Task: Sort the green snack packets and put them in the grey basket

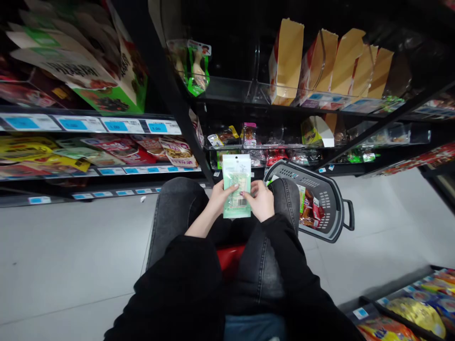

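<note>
Between my knees I hold up a pale green snack packet (237, 169) with a hang hole at its top and a barcode low on its face. My left hand (219, 198) grips its left edge, thumb across the front. On the opposite edge, my right hand (261, 201) pinches the packet the same way, thumb on the front. The fingers behind the packet are hidden. Beside my right knee a grey shopping basket (332, 189) stands on the floor, with several snack packets (312, 208) inside, some red and brown.
Ahead are dark shelves with open cardboard display boxes (289, 61) and a hanging green-edged packet (198, 76). Bagged snacks (117, 149) line the left shelves above price tags (121, 125). Another shelf of bright bags (414, 312) stands at the lower right. Pale floor tiles (88, 251) lie around me.
</note>
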A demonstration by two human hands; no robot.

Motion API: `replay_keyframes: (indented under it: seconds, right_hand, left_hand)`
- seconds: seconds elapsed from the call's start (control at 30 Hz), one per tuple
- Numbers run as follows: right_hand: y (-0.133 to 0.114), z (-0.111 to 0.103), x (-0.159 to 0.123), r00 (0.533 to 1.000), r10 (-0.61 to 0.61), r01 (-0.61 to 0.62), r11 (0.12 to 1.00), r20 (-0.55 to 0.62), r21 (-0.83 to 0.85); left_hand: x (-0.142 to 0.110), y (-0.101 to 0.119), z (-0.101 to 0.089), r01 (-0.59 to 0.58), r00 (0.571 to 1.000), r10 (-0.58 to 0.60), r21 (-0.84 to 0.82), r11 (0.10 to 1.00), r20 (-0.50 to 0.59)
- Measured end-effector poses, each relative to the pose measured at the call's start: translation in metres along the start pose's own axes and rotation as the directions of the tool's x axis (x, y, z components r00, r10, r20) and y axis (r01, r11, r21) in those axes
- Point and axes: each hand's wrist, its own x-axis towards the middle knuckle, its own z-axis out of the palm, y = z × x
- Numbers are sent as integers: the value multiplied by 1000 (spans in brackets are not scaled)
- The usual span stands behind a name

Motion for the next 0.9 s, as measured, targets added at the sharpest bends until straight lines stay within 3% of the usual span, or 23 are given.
replay_keyframes:
  seconds: [0.1, 0.27, 0.37, 0.47, 0.53, 0.57, 0.63, 0.7, 0.8, 0.9]
  right_hand:
    - [11, 6, -6, 998, 46, -47, 998, 37, 37]
    - [20, 5, -9, 999, 42, -41, 979, -1, 201]
    - [21, -3, -3, 976, 142, -91, 954, -163, 286]
    - [19, -22, 0, 881, 213, -138, 969, -423, 203]
    - [14, -32, -2, 835, 142, -141, 989, -532, 42]
    - [11, -33, -4, 844, 71, -118, 991, -532, -56]
    - [2, -29, -10, 907, -109, 7, 969, -406, -245]
    - [-5, -16, -15, 940, -280, 197, 912, -196, -361]
    - [-10, 3, -18, 914, -406, 375, 848, -6, -374]
    - [-6, 8, -16, 909, -416, 405, 866, 27, -294]
  left_hand:
    - [-1, 3, 2, 2, 1000, -2, 6, 1000, -6]
    - [-6, 8, 7, 189, 976, -178, -83, 978, 122]
    - [-6, 7, 5, 212, 973, -204, -69, 975, 109]
    - [-4, 4, 0, 152, 987, -147, -70, 986, 68]
    - [-2, 2, -1, 113, 993, -109, -67, 991, 52]
    - [-1, 1, -1, 96, 995, -93, -55, 994, 46]
    - [0, -2, 2, 68, 997, -68, -15, 998, 44]
    - [-1, -7, 5, 41, 998, -42, 16, 999, 50]
    - [-2, -13, 6, 0, 999, -1, 19, 1000, 51]
    - [-2, -13, 3, 0, 994, -1, 11, 1000, 107]
